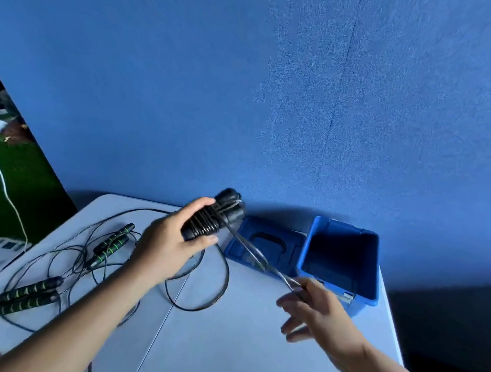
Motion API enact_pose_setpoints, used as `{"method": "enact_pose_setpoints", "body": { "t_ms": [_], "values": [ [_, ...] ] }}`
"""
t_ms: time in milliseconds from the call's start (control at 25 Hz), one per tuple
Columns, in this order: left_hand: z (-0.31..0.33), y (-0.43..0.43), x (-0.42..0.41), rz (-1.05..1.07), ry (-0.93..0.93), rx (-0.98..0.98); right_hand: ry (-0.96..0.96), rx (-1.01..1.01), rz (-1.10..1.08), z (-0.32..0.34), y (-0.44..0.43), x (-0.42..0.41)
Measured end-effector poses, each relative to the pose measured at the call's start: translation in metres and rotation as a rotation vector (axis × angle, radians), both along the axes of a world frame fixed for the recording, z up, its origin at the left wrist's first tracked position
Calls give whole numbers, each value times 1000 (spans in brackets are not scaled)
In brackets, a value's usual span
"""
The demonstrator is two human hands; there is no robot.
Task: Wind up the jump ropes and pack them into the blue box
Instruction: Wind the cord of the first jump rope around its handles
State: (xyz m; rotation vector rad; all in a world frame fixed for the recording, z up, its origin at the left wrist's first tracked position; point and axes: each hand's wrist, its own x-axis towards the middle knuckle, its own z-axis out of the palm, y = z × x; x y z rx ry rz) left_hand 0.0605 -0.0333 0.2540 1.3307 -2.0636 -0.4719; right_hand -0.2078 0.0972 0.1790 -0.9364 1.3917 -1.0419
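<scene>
Fingers (pixel 206 241) of left hand (pixel 167 243) clamped round paired handles (pixel 212 220), held above table (pixel 220 347) beside blue box (pixel 306 248); right hand (pixel 317 311) pinches taut cord (pixel 255 255). Cord thin, springy, likely slippery: hold tension, grip handles mid-length

Kind of place: makeshift indoor recording corner, not a furnished room.
Backdrop: plain deep-blue, felt-like wall panel (pixel 260 83), faintly creased, filling the far side and ending in a straight edge at the left.
Worktop: white plastic folding table (pixel 219 333) with a centre seam, set right against the panel.
Floor: green turf-like covering (pixel 32 183) past the panel's edge, with a thin white cable (pixel 4 185) trailing across it.
Far-left clutter: pale objects, too blurred to identify.
</scene>
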Motion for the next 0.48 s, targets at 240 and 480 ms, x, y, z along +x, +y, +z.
{"method": "enact_pose_setpoints", "body": {
  "t_ms": [240, 480],
  "values": [
    [44, -27, 6, 97, 134, -85, 118, 299, 24, -36, 26, 3],
    [69, -33, -15, 3, -100, -244, 14, 356, 258, -61, 43, 12]
  ]
}}
